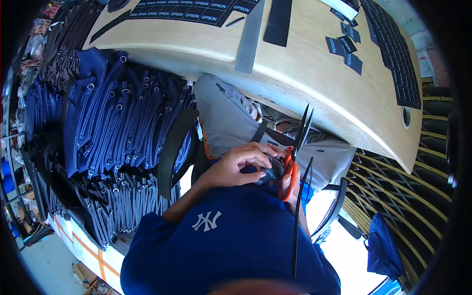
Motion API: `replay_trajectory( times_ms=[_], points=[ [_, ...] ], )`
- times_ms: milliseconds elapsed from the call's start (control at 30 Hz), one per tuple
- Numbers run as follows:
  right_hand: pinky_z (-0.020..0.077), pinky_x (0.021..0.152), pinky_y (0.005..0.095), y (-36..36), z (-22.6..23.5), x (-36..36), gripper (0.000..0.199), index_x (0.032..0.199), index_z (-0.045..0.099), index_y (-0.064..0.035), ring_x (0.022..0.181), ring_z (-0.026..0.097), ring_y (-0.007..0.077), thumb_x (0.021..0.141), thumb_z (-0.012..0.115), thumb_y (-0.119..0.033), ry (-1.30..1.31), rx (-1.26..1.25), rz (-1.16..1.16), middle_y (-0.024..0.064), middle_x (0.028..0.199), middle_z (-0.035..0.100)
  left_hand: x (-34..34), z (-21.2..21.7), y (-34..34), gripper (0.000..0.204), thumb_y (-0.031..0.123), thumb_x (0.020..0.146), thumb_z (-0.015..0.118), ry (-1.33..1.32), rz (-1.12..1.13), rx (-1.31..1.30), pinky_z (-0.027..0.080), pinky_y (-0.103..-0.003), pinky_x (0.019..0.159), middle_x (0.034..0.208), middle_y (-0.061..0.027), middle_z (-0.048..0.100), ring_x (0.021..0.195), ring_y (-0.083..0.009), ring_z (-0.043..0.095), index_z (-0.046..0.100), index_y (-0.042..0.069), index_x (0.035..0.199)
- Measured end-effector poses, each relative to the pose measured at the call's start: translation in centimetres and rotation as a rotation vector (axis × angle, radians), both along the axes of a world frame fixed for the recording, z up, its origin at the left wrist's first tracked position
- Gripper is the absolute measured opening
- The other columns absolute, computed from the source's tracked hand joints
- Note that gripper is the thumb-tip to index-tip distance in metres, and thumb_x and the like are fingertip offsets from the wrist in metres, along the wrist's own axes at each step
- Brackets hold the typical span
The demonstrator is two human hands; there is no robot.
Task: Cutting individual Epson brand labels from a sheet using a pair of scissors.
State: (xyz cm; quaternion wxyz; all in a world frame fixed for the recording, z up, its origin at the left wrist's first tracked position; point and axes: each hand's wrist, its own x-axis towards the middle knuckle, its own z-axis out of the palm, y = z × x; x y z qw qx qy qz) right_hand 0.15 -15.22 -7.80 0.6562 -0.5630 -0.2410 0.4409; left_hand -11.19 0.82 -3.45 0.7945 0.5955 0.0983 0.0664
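While left hand point(241, 163) pinches dark printed label point(271, 174), right hand point(286, 183) grips orange-handled scissors point(294, 172); best pull label taut before snipping, tbh.

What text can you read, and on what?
I don't copy wording; here is where it stands.
Black sheet, upper left: repeated white word.
Cut labels: white words.
Blue shirt: white interlocking letters.
Dark piece by left hand: pale print.
Narrow black sheet, right: too small to read.

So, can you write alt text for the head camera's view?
A seated person grips orange-handled scissors in the right hand and a small dark piece in the left hand. Ahead, a wooden table bears dark labels; many blue strap-like items crowd the left.
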Motion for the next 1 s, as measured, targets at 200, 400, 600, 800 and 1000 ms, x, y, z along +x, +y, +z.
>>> replay_trajectory(
  times_ms=[200, 400, 600, 800, 1000],
  points=[
    [0.0381, 0.098, 0.0398, -0.4, 0.4, 0.0, 0.061, 0.113, 0.045, 0.0019, 0.115, 0.049, 0.0282, 0.080, 0.065, -0.046, 0.065, 0.163, -0.041, 0.0240, 0.126, 0.046, -0.2, 0.0, -1.4, 0.015, -0.007, 0.077, 0.063, -0.025, -0.082, -0.036, 0.045, -0.021, 0.072, 0.123, -0.0117, 0.049, 0.094, -0.0093, 0.055, 0.061, 0.000, 0.090],
    [0.0394, 0.097, 0.0400, -1.8, 0.6, -0.1, 0.041, 0.110, 0.046, 0.0003, 0.110, 0.054, 0.0274, 0.078, 0.069, -0.012, 0.012, 0.271, -0.090, 0.0186, 0.113, 0.056, -1.6, -0.4, -0.8, 0.012, -0.005, 0.077, 0.062, 0.129, -0.213, 0.007, 0.042, -0.021, 0.073, 0.125, -0.0122, 0.044, 0.091, -0.0083, 0.052, 0.057, 0.001, 0.087],
    [0.0466, 0.085, 0.0307, -2.4, 1.2, -0.1, 0.048, 0.106, 0.052, -0.0009, 0.103, 0.061, 0.0232, 0.069, 0.079, -0.015, -0.320, 0.146, -0.013, 0.0155, 0.107, 0.061, -2.6, -1.8, -0.2, 0.018, -0.008, 0.074, 0.058, 0.206, -0.241, -0.009, 0.042, -0.024, 0.081, 0.118, -0.0094, 0.042, 0.100, -0.0112, 0.050, 0.053, 0.001, 0.089],
    [0.0516, 0.077, 0.0336, -3.4, 1.7, 0.2, 0.059, 0.112, 0.057, -0.0016, 0.086, 0.066, 0.0261, 0.062, 0.080, -0.020, -0.579, 0.018, 0.034, 0.0131, 0.101, 0.065, -4.4, -4.4, 0.7, 0.027, -0.009, 0.072, 0.058, 0.298, -0.347, -0.014, 0.043, -0.023, 0.078, 0.101, -0.0046, 0.048, 0.089, -0.0097, 0.051, 0.052, 0.001, 0.096],
    [0.0524, 0.073, 0.0340, -3.7, 1.0, -0.7, 0.048, 0.098, 0.057, -0.0021, 0.086, 0.066, 0.0281, 0.061, 0.081, -0.021, -0.532, -0.026, 0.024, 0.0145, 0.101, 0.065, -4.2, -3.8, 1.3, 0.035, -0.005, 0.070, 0.062, 0.393, -0.416, 0.027, 0.042, -0.023, 0.071, 0.084, 0.0016, 0.049, 0.077, -0.0076, 0.050, 0.053, 0.002, 0.104]
  ],
)
